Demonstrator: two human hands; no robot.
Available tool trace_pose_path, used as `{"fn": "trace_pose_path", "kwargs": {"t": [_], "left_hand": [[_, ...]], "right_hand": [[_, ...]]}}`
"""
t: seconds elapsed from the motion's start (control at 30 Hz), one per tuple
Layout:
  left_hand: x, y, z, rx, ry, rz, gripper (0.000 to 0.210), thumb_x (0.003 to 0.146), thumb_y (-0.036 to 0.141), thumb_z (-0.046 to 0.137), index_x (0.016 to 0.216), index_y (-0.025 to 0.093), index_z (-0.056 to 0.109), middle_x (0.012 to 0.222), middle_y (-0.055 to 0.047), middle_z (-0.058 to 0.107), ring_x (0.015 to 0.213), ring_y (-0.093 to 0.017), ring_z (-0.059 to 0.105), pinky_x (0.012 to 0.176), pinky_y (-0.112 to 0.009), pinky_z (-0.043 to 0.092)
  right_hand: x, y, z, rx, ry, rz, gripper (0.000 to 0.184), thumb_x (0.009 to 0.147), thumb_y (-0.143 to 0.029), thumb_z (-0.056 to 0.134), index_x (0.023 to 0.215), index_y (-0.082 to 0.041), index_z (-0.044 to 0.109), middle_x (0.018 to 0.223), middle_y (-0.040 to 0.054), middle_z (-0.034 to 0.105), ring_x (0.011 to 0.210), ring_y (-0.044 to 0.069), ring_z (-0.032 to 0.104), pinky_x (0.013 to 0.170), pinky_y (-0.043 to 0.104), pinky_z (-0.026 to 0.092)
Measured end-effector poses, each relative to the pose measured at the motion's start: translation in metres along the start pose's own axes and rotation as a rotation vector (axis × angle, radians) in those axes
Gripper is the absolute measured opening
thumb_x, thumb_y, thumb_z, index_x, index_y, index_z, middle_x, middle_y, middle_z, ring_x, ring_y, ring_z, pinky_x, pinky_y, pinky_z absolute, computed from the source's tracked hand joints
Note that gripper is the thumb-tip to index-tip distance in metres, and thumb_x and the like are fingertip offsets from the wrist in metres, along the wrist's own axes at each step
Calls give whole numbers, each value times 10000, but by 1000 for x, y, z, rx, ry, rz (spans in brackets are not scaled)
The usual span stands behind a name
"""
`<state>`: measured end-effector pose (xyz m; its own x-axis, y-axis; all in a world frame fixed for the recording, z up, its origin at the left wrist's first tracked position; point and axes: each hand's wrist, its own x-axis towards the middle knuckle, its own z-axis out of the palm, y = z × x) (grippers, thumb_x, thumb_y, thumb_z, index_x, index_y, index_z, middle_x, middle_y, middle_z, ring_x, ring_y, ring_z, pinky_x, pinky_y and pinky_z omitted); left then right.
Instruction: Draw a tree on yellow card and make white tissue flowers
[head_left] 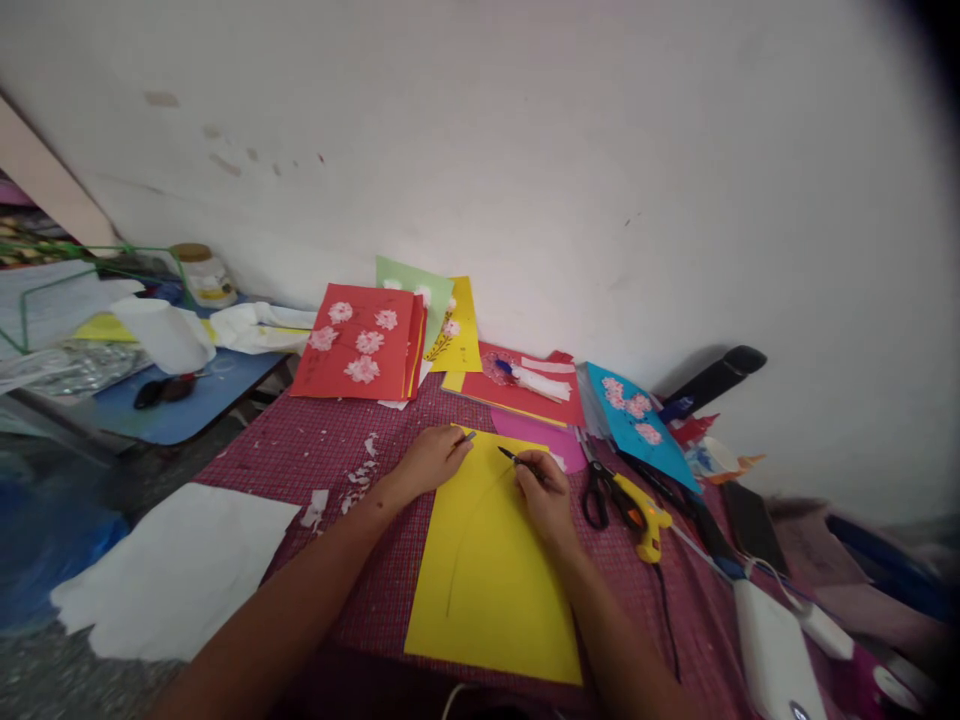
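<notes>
A yellow sheet of paper [491,580] lies in front of me, with a long curved dark line drawn on it. My right hand [546,490] is closed round a black pen [508,455], its tip over the upper part of the sheet near the end of that line. At the sheet's upper left corner rests my left hand [435,458]. Its fingers are pinched on a small grey piece [469,437], perhaps a pen cap; most of it is hidden. Black-handled scissors [595,495] and a yellow glue gun [643,515] lie right of my right hand.
Red cards with pink paper flowers [352,345] lean at the back, beside green [409,275] and yellow ones [466,330]. A blue flowered card [637,410] stands at the right. White paper [187,570] overhangs the left edge. Paper scraps [360,475] dot the checked cloth. A white wall rises behind.
</notes>
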<state>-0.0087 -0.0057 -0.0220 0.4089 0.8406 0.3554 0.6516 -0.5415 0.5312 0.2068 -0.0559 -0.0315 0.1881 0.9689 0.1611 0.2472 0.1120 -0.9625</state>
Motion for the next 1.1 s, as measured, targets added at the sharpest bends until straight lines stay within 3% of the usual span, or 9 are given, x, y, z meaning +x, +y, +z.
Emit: {"fn": "trace_pose_path", "kwargs": {"t": [0.27, 0.5, 0.73, 0.97, 1.1], "left_hand": [[0, -1, 1, -6, -16, -22, 258, 958, 312, 406, 742, 196, 487, 731, -26, 572, 711, -163, 547, 653, -282, 361], [0, -4, 4, -31, -2, -24, 249, 944, 307, 420, 727, 199, 475, 710, -19, 557, 685, -159, 526, 623, -277, 334], [-1, -3, 2, -35, -1, -32, 252, 944, 315, 420, 733, 198, 491, 713, -19, 562, 685, -162, 527, 621, -281, 337], [0, 1, -1, -17, -9, -47, 264, 947, 326, 420, 741, 194, 518, 720, -27, 571, 698, -166, 538, 642, -286, 355], [0, 2, -2, -22, -11, -34, 264, 949, 317, 415, 733, 194, 504, 720, -25, 566, 694, -162, 535, 637, -284, 349]], "right_hand": [[2, 0, -8, -38, 34, -60, 195, 733, -302, 609, 870, -199, 704, 701, 25, 646, 641, 181, 570, 554, 277, 440], [-1, -7, -12, -31, 36, -42, 214, 812, -352, 571, 889, -189, 686, 701, 16, 626, 604, 157, 536, 539, 265, 422], [0, -4, -11, -16, 35, 19, 254, 780, -344, 590, 966, -196, 681, 732, 17, 645, 601, 164, 552, 543, 274, 435], [-2, -6, -10, -57, -20, -4, 192, 754, -356, 608, 802, -192, 697, 574, 18, 602, 567, 195, 559, 489, 282, 418], [-3, -8, -8, -67, -16, -25, 202, 740, -371, 620, 814, -210, 718, 597, 34, 633, 601, 222, 590, 485, 296, 435]]}}
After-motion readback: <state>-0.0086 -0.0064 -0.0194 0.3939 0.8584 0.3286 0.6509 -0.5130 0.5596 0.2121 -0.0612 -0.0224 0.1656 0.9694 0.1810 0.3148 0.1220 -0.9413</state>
